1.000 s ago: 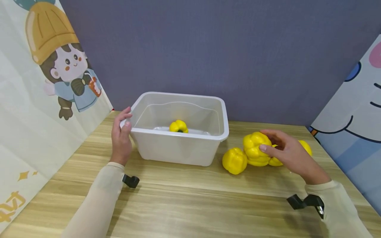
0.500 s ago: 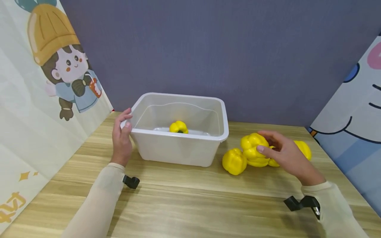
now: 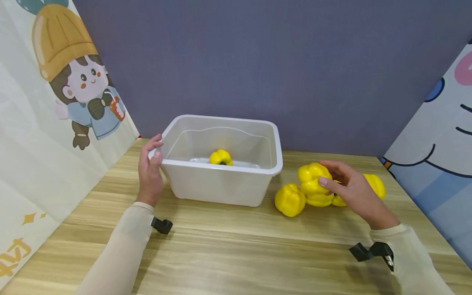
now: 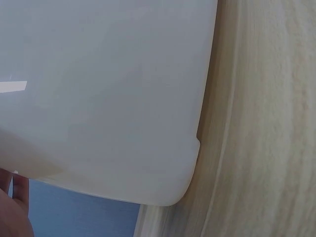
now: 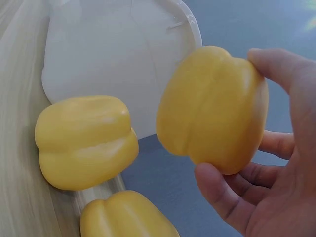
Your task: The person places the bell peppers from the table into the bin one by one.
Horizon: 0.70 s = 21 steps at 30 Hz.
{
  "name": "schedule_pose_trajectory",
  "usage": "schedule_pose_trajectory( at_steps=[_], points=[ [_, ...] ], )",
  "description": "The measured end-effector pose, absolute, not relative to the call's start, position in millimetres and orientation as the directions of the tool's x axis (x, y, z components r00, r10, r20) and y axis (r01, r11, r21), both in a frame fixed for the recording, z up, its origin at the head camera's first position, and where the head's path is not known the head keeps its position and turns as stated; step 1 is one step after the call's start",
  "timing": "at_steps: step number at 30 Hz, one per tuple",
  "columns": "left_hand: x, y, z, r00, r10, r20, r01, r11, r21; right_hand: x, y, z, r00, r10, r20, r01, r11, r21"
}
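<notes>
We find the left hand (image 3: 150, 172) wrapped on the left end of the white bin (image 3: 217, 186), in our judgement to steady it. The right hand (image 3: 352, 188), partly closed, pinches one yellow pepper (image 3: 312, 178) between thumb and fingers, right of the bin; this side hold presumably leaves its underside free. We note the right forearm (image 3: 413, 254) angling inward. Another pepper (image 3: 221, 157) lies inside the bin; others (image 3: 290, 200) rest on the surface (image 3: 221, 250).

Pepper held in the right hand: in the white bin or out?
Out. In the head view, the right hand holds the pepper to the right of the white bin, with a gap between them.
</notes>
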<state>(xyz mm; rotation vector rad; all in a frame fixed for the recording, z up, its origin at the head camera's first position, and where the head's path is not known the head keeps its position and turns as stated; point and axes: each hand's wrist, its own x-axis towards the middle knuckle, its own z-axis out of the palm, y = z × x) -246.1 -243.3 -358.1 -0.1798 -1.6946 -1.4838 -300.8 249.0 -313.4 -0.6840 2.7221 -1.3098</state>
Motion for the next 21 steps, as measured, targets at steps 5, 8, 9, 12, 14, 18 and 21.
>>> schedule_pose_trajectory(
  at_steps=[5, 8, 9, 12, 14, 18, 21],
  points=[
    [-245.7, -242.8, -357.8, -0.629, -0.410, 0.661, 0.600, 0.285, 0.748, -299.0, 247.1, -313.8, -0.891, -0.427, 0.155, -0.370, 0.483, -0.794],
    [-245.5, -242.4, -357.7, -0.631, -0.414, 0.656, 0.592, 0.289, 0.753, -296.8, 247.1, -312.8, -0.880, -0.444, 0.166, -0.373, 0.432, -0.822],
    [-245.5, -242.3, -357.6, -0.634, -0.415, 0.653, 0.588, 0.289, 0.755, -296.0, 247.2, -312.3, -0.878, -0.448, 0.169, -0.372, 0.419, -0.828],
    [-245.8, -242.0, -357.6, -0.638, -0.420, 0.645, 0.582, 0.286, 0.762, -293.6, 246.8, -310.8, -0.879, -0.443, 0.175, -0.366, 0.393, -0.844],
    [-246.0, -242.0, -357.6, -0.642, -0.422, 0.640, 0.580, 0.279, 0.766, -292.1, 246.1, -309.8, -0.885, -0.431, 0.175, -0.356, 0.385, -0.852],
    [-246.2, -242.2, -357.7, -0.644, -0.426, 0.636, 0.579, 0.273, 0.769, -291.4, 244.4, -308.6, -0.893, -0.409, 0.188, -0.340, 0.340, -0.877],
    [-246.0, -242.3, -357.7, -0.643, -0.427, 0.636, 0.579, 0.272, 0.768, -292.2, 243.5, -308.9, -0.890, -0.405, 0.209, -0.337, 0.276, -0.900]
  ],
)
